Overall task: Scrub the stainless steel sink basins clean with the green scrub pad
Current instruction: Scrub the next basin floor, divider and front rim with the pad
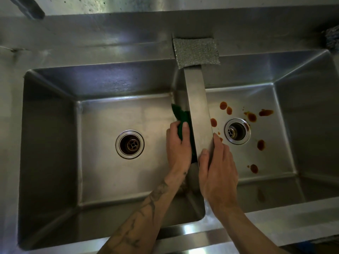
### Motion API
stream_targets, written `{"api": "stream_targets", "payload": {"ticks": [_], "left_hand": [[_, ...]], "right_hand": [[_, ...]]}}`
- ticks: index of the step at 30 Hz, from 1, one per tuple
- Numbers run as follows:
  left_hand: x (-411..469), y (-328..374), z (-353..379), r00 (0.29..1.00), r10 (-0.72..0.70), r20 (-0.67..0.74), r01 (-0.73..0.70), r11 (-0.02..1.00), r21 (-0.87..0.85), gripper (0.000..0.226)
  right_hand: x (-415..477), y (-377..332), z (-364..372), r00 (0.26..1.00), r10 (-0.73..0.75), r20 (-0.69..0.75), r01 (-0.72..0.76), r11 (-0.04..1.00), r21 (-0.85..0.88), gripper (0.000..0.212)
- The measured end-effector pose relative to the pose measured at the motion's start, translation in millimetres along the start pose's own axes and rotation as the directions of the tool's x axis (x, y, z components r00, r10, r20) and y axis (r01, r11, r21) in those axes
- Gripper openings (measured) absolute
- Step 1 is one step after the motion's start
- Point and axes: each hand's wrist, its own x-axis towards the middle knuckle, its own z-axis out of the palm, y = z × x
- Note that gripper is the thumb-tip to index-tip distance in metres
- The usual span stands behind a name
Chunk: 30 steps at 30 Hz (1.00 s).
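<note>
My left hand (178,143) grips the green scrub pad (182,116) and presses it against the right wall of the left basin (110,114), just under the divider (199,110). Part of the pad is hidden behind my fingers and the divider. My right hand (216,167) rests on the divider's near end, thumb on the left side and fingers draped toward the right basin (275,162). Several reddish-brown sauce stains (251,116) lie on the right basin's floor around its drain (237,131). The left basin's floor shows no stains around its drain (129,144).
A grey sponge (196,53) lies on the back ledge at the far end of the divider. A steel wool ball (333,38) sits at the far right of the ledge. A dark object (31,8) pokes in at top left.
</note>
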Motion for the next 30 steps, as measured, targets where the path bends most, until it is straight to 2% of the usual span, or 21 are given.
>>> {"api": "stream_targets", "payload": {"ticks": [2,6,7,9,12,14,17,18,20,23,28,30], "left_hand": [[6,-7,1,1.0,-0.018,0.022,0.017,0.999,0.029,0.031],[23,-17,3,0.951,-0.291,0.107,0.271,0.948,0.166,0.039],[26,-15,4,0.956,-0.276,0.1,0.255,0.95,0.177,0.039],[27,-5,5,0.988,-0.14,0.06,0.131,0.982,0.136,0.037],[32,6,3,0.999,0.016,0.028,-0.017,0.999,0.049,0.027],[41,2,4,0.999,-0.017,0.05,0.015,0.999,0.033,0.025],[56,-5,6,0.971,-0.215,0.101,0.209,0.976,0.066,0.042],[59,-7,6,0.97,-0.217,0.108,0.21,0.975,0.067,0.05],[61,-7,4,0.987,-0.1,0.125,0.092,0.993,0.074,0.057],[65,-9,0,0.99,-0.018,0.14,0.009,0.998,0.068,0.05],[89,-3,9,0.979,-0.175,0.1,0.16,0.977,0.141,0.047],[94,3,11,0.982,-0.164,0.089,0.15,0.978,0.146,0.046]], "right_hand": [[0,-1,-1,1.0,0.009,0.006,-0.009,1.0,0.007,0.057],[0,-1,-2,0.999,0.028,0.02,-0.028,0.999,0.023,0.061],[0,-2,-2,0.999,0.033,0.02,-0.034,0.999,0.026,0.061],[0,-2,-3,0.999,0.034,0.02,-0.035,0.999,0.02,0.061],[0,-2,-1,0.999,0.034,0.021,-0.034,0.999,0.004,0.059],[0,-1,-1,0.999,0.041,0.021,-0.041,0.999,0.003,0.059],[0,-1,-1,0.999,0.046,0.025,-0.046,0.999,0.013,0.059],[0,0,-2,0.998,0.047,0.029,-0.047,0.999,0.013,0.06],[1,0,-2,0.998,0.055,0.034,-0.056,0.998,0.009,0.059],[1,0,-1,0.997,0.064,0.042,-0.064,0.998,0.007,0.057],[0,-1,-1,0.998,0.057,0.038,-0.057,0.998,-0.008,0.059],[0,0,-1,0.997,0.068,0.04,-0.068,0.998,-0.001,0.061]]}}
